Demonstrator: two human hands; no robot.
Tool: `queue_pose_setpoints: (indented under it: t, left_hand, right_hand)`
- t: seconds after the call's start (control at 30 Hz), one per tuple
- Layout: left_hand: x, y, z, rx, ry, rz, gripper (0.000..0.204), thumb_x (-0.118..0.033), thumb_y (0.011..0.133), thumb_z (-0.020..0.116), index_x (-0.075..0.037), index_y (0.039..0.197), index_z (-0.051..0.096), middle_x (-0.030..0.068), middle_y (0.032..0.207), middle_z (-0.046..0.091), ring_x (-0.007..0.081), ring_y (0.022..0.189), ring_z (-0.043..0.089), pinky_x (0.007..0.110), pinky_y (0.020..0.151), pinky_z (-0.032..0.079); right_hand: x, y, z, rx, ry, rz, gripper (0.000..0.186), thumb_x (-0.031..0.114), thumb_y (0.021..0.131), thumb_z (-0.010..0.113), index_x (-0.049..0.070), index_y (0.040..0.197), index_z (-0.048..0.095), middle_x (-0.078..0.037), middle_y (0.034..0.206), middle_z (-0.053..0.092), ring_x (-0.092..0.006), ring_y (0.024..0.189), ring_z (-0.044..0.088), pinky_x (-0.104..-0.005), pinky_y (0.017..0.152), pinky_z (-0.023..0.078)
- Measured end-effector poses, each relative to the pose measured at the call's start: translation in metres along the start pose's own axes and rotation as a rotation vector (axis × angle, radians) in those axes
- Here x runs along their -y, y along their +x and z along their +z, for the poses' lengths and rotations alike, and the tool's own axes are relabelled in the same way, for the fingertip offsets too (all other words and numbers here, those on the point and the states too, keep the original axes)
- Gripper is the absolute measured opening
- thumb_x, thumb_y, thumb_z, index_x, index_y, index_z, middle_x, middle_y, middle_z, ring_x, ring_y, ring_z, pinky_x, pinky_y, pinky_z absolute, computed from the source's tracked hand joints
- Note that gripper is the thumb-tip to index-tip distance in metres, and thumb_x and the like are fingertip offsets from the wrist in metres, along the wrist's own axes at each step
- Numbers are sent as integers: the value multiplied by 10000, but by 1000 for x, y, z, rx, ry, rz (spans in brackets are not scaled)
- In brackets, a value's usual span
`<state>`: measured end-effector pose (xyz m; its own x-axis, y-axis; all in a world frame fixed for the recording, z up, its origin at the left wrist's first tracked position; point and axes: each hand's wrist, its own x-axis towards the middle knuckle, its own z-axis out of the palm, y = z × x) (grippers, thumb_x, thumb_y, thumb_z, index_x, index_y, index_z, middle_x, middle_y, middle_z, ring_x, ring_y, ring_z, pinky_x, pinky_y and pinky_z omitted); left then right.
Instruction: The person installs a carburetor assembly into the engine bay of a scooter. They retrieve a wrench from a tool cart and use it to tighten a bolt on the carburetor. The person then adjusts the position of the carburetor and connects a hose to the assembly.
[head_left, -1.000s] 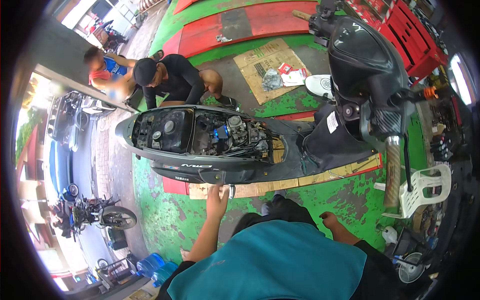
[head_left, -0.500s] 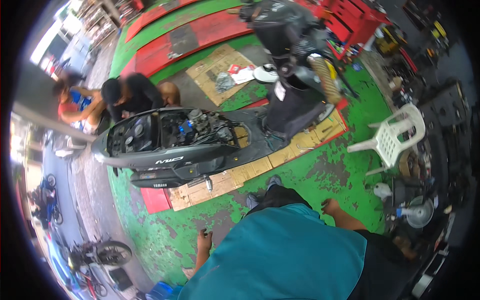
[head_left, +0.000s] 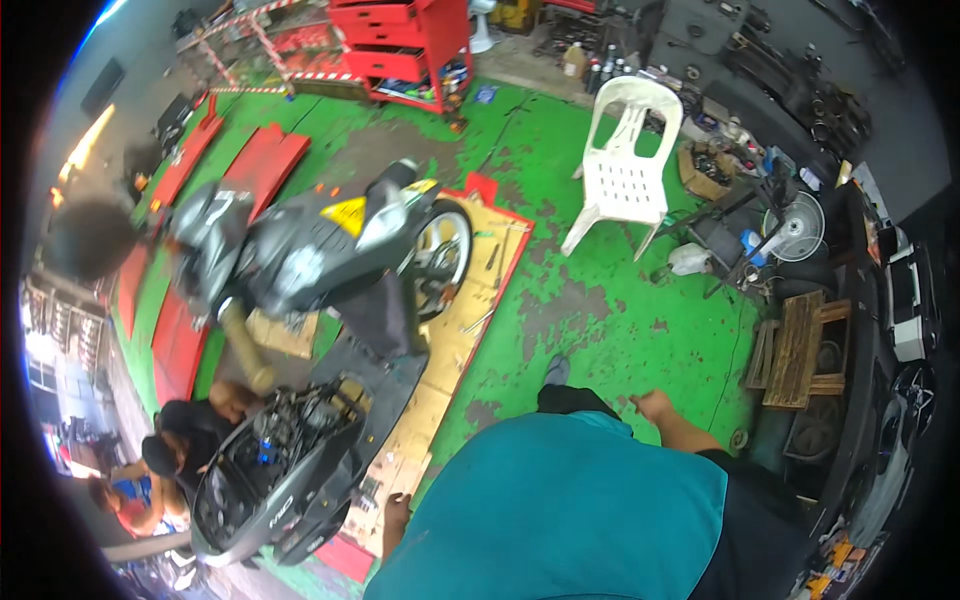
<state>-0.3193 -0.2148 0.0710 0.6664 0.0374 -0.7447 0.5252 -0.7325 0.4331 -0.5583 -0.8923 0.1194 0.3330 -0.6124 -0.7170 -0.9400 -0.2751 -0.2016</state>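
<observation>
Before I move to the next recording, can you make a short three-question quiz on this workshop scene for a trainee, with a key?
1. True or false: the white plastic chair stands on the green floor.
2. Multiple choice: what is the main colour of the drawer cabinet near the top of the picture?
A) blue
B) red
C) white
3. Short answer: which of the camera wearer's own hands is nearer the scooter?

Key:
1. True.
2. B.
3. The left hand.
</observation>
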Motion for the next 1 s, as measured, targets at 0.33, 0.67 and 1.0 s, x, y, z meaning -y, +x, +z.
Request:
queue_pose_setpoints:
  t: [0.33,0.67,1.0]
  left_hand:
    - [-344,115,120,159,-111,239,364,-340,989,689,-67,1230,719,60,1048,734,208,842,757,340,665,564]
    - [-461,161,151,266,-2,398,179,-208,875,783,-40,931,814,83,871,795,175,809,736,352,758,589]
    - [-746,303,141,165,39,433,245,-215,848,818,-41,995,728,95,826,742,182,747,699,372,674,544]
  right_hand:
    - [-44,104,-150,-205,286,134,520,518,909,716,21,780,797,-156,699,699,-269,585,631,-394,629,528]
    - [117,298,-235,-171,376,-218,306,321,938,755,26,859,750,-44,684,625,-158,639,557,-360,631,474]
    - [206,434,-325,-177,264,-394,279,295,947,722,23,890,743,-108,777,676,-223,774,648,-411,739,515]
